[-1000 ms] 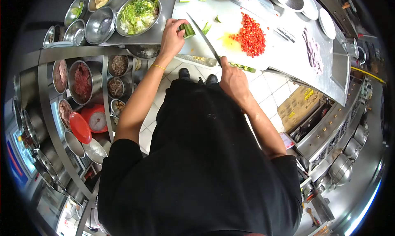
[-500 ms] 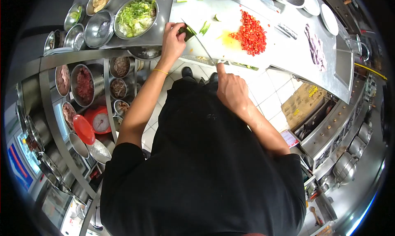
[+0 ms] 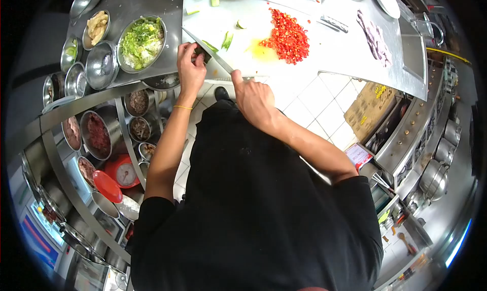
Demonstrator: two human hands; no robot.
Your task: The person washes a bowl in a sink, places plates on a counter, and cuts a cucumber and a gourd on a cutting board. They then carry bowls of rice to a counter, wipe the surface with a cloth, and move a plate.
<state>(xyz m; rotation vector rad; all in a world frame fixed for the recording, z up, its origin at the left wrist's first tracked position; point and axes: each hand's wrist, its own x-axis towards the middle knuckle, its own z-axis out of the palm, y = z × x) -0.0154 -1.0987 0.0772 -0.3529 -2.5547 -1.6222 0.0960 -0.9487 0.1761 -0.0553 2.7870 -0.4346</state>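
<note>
My right hand is closed around the handle of a kitchen knife, with the index finger and thumb at the blade's base. The blade points up and left across the near left corner of the white cutting board. Beside the blade, the curled fingers of my left hand grip a dark green cucumber piece, mostly hidden by the fingers and knife. A green strip lies along the blade's far side, and another cut strip rests farther right. A small green wedge lies beyond them.
Chopped red chillies are heaped on the board. Pale cucumber chunks lie at its far left. A bowl of shredded greens and several metal bowls stand left. Purplish strips lie at right. A stove stands right.
The view has shifted, so the board sits farther left. The knife has swung to a flatter angle, its blade now broadside beside my left hand, and my right hand has come closer to the left.
</note>
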